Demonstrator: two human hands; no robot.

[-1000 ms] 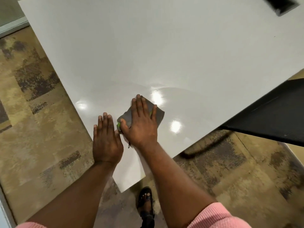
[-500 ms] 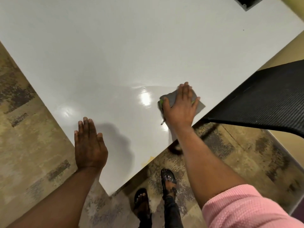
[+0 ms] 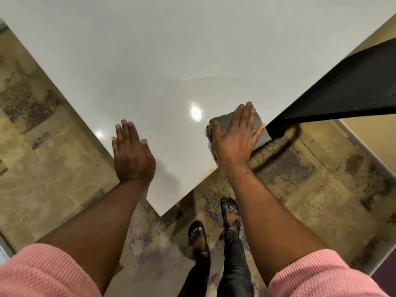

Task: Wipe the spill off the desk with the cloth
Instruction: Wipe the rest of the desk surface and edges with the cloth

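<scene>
The white glossy desk [image 3: 171, 61] fills the upper view, with one corner pointing toward me. A folded grey cloth [image 3: 260, 136] with a green trim lies at the desk's right edge. My right hand [image 3: 235, 138] presses flat on top of it, fingers spread. My left hand [image 3: 130, 155] rests flat and open on the desk's left edge, holding nothing. A faint yellowish smear [image 3: 206, 173] shows on the desk edge near my right wrist. A wet sheen with light glare [image 3: 196, 112] lies just left of the cloth.
A black chair part [image 3: 342, 91] slants in from the right, its tip touching the desk edge beside the cloth. Patterned brown carpet [image 3: 53, 146] lies on both sides of the desk corner. My feet in dark sandals [image 3: 229, 211] stand below the corner.
My right hand has slid the cloth from beside my left hand rightward to the desk's right edge. My left hand stayed flat on the left edge.
</scene>
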